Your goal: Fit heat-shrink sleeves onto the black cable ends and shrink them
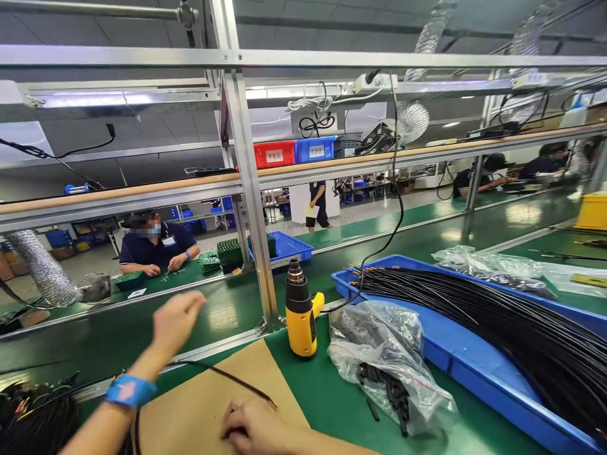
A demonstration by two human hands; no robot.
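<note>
"So, where does the black cable [227,377] lie?"

"Nearer the person than the heat gun [302,316] and to its left, slanting across the brown sheet [190,414]. It's slim and dark, slightly bowed, with a small coppery-orange tip [272,403]. That end looks bared, though it's too blurred to make out strands."

"And the hands?"

"The right hand [256,424] is this side of the heat gun and left of it, curled just beside that tip. Its grip is partly hidden, so I can't tell whether it holds anything. The left hand [177,321] is raised, well left of the heat gun, fingers drawn narrow, with no object visible in it."

"How would you handle the cable well?"

"I'd steady it a little back from the tip, so the end doesn't splay, and keep it flat. It's probably springy; a loose grip could let it swing."

"What's around?"

"The heat gun stands upright, nozzle up. Just right of it sits a plastic bag [379,338] of black tubing [396,392], with one loose piece [372,409] on the tabletop [325,388]. Further right, a blue tray [467,354] carries many similar cables [474,309]."
</note>
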